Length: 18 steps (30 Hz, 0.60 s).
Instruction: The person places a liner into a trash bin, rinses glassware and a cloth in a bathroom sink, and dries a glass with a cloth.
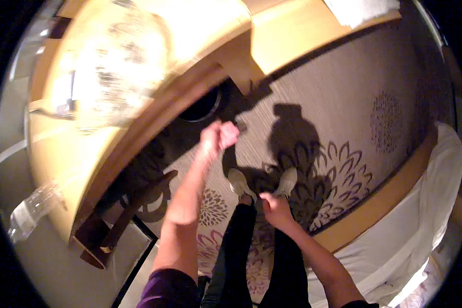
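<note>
My left hand is stretched forward over the carpet, near the desk's edge. It grips a small pink cloth or sponge; blur hides which of the two it is. Below the desk, just beyond that hand, shows the round rim of a dark bin. My right hand hangs low in front of my legs, above my shoes. Its fingers are curled in, and I see nothing in them.
A clear plastic bottle lies or stands by the desk's left end. Under the desk is a dark wooden piece of furniture. A bed with white sheets borders the right side. The patterned carpet runs between.
</note>
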Each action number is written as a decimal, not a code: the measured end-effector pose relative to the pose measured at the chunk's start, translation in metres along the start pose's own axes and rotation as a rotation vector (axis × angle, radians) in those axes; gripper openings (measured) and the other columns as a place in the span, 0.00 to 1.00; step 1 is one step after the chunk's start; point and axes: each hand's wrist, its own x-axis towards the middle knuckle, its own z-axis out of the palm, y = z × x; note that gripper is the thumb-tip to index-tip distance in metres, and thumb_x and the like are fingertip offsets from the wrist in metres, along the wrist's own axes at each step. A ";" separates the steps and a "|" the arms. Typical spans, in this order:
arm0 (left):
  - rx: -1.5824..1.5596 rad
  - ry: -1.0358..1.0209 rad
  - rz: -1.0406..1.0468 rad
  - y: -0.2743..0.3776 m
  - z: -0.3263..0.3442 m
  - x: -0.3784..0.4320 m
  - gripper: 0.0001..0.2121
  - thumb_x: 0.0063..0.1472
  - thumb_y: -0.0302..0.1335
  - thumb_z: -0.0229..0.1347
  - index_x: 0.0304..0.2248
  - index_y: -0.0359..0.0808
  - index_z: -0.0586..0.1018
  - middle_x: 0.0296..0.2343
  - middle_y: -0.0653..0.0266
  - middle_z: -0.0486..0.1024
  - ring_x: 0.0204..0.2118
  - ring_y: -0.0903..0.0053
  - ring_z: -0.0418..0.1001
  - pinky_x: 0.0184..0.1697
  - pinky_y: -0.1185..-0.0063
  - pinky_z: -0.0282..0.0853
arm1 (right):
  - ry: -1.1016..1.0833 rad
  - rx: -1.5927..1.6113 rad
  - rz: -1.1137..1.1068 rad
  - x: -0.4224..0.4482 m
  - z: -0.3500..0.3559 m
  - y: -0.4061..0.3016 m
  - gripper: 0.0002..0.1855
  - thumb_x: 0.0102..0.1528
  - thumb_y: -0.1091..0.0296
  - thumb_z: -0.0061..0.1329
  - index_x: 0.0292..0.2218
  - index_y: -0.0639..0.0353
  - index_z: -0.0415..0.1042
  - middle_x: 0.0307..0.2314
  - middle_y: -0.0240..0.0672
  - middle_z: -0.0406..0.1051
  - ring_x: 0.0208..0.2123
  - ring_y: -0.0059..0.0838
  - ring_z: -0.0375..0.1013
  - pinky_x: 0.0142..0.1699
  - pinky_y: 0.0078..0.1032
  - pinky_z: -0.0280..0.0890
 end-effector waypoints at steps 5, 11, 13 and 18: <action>0.496 -0.026 0.120 -0.089 0.007 -0.172 0.12 0.63 0.15 0.44 0.43 0.36 0.75 0.30 0.67 0.77 0.28 0.82 0.74 0.28 0.84 0.68 | -0.115 0.068 -0.086 -0.014 -0.026 -0.095 0.13 0.57 0.70 0.46 0.44 0.58 0.73 0.30 0.49 0.76 0.33 0.53 0.75 0.38 0.46 0.69; 0.743 0.243 0.384 -0.062 0.029 -0.377 0.11 0.68 0.23 0.48 0.45 0.27 0.76 0.35 0.57 0.81 0.38 0.78 0.79 0.45 0.79 0.74 | 0.037 0.115 -0.260 -0.007 -0.095 -0.253 0.12 0.61 0.68 0.47 0.45 0.61 0.72 0.31 0.48 0.75 0.34 0.50 0.76 0.38 0.40 0.69; 0.814 0.320 0.628 -0.017 0.039 -0.420 0.07 0.68 0.22 0.49 0.40 0.29 0.77 0.29 0.63 0.79 0.33 0.82 0.77 0.41 0.80 0.72 | 0.222 0.246 -0.279 -0.004 -0.110 -0.303 0.11 0.62 0.67 0.46 0.44 0.61 0.72 0.31 0.46 0.75 0.35 0.47 0.76 0.38 0.37 0.69; 0.526 0.501 0.858 0.090 0.057 -0.481 0.05 0.69 0.24 0.49 0.37 0.32 0.75 0.26 0.66 0.76 0.29 0.84 0.72 0.35 0.83 0.68 | 0.431 0.040 -0.784 0.012 -0.119 -0.438 0.07 0.57 0.79 0.48 0.39 0.64 0.73 0.32 0.45 0.73 0.35 0.47 0.73 0.42 0.35 0.69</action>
